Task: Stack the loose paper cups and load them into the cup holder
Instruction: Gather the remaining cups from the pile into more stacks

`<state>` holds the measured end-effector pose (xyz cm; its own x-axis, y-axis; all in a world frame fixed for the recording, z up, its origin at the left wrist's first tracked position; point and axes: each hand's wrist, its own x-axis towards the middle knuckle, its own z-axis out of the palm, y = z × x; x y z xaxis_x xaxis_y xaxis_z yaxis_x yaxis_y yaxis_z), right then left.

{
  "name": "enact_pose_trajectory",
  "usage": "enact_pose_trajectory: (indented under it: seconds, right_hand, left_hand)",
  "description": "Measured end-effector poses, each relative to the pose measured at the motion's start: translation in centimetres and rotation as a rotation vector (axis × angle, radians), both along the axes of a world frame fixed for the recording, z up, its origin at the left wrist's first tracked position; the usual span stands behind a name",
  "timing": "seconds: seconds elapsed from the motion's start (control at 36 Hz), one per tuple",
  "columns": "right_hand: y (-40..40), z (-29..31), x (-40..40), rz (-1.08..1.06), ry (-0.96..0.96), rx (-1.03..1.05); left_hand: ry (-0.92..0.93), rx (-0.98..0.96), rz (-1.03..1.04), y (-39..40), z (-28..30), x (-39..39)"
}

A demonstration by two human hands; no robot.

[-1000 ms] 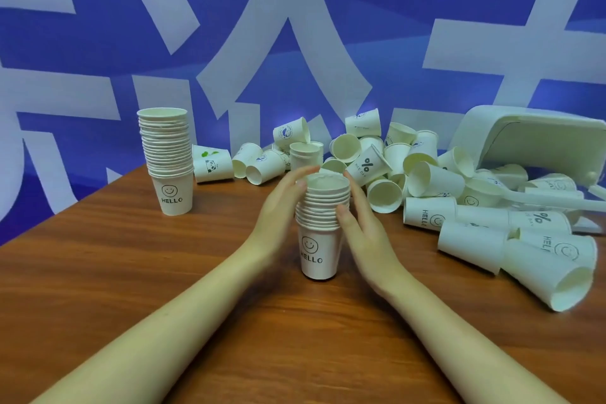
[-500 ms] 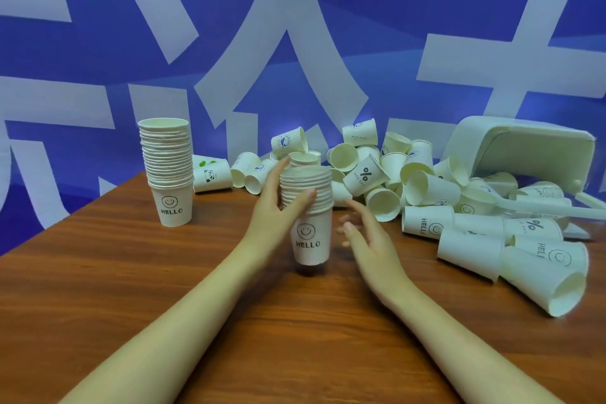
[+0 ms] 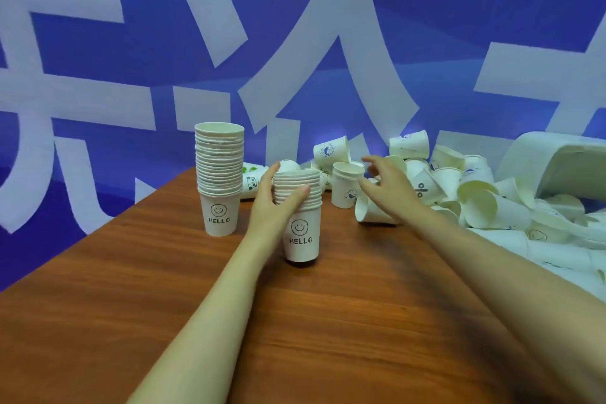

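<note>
A short stack of white paper cups with a smiley and HELLO print stands mid-table. My left hand grips it around the rims, thumb in front. A taller stack stands just to its left. My right hand hovers with spread fingers beside an upright loose cup, holding nothing. A heap of loose cups lies to the right, most on their sides. The white cup holder lies tipped over at the far right.
The wooden table ends at a slanted left edge. A blue banner with large white characters hangs close behind the cups. More cups trail along the table's right side.
My right hand let go of the short stack and moved right toward the loose cups. My left hand kept hold of the stack, now near the taller one. The view has shifted.
</note>
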<state>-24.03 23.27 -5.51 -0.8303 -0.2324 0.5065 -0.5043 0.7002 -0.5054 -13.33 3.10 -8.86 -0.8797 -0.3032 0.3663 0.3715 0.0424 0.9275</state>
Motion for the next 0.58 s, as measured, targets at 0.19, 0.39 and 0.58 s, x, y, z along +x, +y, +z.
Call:
enact_pose_trajectory:
  seconds: [0.19, 0.39, 0.58]
  right_hand:
    - [-3.8, -1.2, -7.5, -0.136, -0.126, 0.116]
    - [-4.0, -3.5, -9.9, -0.235, -0.001, 0.095]
    - [-2.6, -3.0, -7.9, -0.222, 0.05, 0.148]
  left_hand:
    - [0.011, 0.027, -0.007, -0.3, -0.5, -1.1]
    - [0.004, 0.005, -0.074, 0.1, -0.4, -1.2]
    - [0.002, -0.126, -0.113, 1.4, 0.0, -0.3]
